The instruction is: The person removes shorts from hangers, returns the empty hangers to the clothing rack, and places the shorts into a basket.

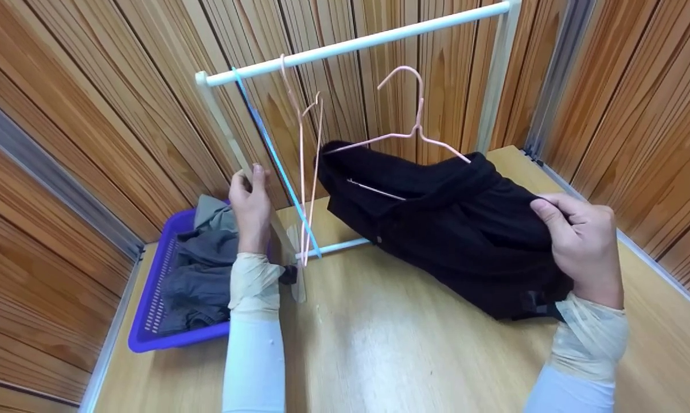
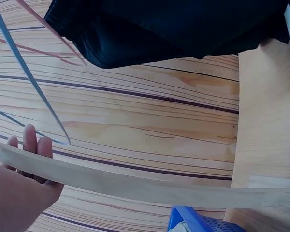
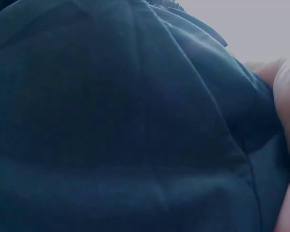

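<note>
My right hand (image 1: 585,246) pinches the side of a pair of black shorts (image 1: 459,229) between thumb and fingers. A pink wire hanger (image 1: 418,129) sits inside their gathered waistband, its hook standing free below the rack's top bar. In the right wrist view the dark fabric (image 3: 125,121) fills most of the picture, with part of the hand at the right edge. My left hand (image 1: 251,209) grips the left upright post (image 2: 111,181) of a white clothes rack, fingers wrapped around it. The shorts' lower part hangs close over the table.
A blue hanger (image 1: 273,149) and pink hangers (image 1: 300,155) hang at the left of the rack's top bar (image 1: 367,41). Left of the rack, a purple basket (image 1: 149,298) holds dark and grey clothes (image 1: 201,281). Wood-panelled walls (image 1: 121,86) enclose the table (image 1: 379,355).
</note>
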The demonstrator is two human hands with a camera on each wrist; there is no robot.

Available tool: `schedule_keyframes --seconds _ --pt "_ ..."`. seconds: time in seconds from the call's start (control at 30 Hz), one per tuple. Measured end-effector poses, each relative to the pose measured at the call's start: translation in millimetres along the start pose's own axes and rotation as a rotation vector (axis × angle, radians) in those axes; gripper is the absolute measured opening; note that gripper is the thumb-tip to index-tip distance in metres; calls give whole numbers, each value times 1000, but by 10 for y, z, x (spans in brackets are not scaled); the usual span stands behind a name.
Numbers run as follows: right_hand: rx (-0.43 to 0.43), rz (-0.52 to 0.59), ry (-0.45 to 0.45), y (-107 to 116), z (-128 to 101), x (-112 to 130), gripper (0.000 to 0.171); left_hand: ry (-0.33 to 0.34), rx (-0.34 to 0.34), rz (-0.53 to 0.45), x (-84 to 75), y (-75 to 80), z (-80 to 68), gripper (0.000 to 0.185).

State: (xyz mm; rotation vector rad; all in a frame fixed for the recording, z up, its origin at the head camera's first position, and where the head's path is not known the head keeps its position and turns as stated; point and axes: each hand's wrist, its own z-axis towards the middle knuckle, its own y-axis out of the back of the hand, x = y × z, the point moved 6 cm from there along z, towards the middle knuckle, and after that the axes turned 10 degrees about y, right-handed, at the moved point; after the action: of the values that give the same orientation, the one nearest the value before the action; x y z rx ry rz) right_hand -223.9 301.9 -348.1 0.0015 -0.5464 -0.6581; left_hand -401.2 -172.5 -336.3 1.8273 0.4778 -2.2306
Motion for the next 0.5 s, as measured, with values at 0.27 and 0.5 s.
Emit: schedule_keyframes --seconds 0.27,0.5 --pt "11 21 -25 -104 -23 -63 10 4 10 20 -9 -7 -24 17" --pt "67 23 -28 -204 2 -40 12 -34 46 -1 -21 11 -86 30"
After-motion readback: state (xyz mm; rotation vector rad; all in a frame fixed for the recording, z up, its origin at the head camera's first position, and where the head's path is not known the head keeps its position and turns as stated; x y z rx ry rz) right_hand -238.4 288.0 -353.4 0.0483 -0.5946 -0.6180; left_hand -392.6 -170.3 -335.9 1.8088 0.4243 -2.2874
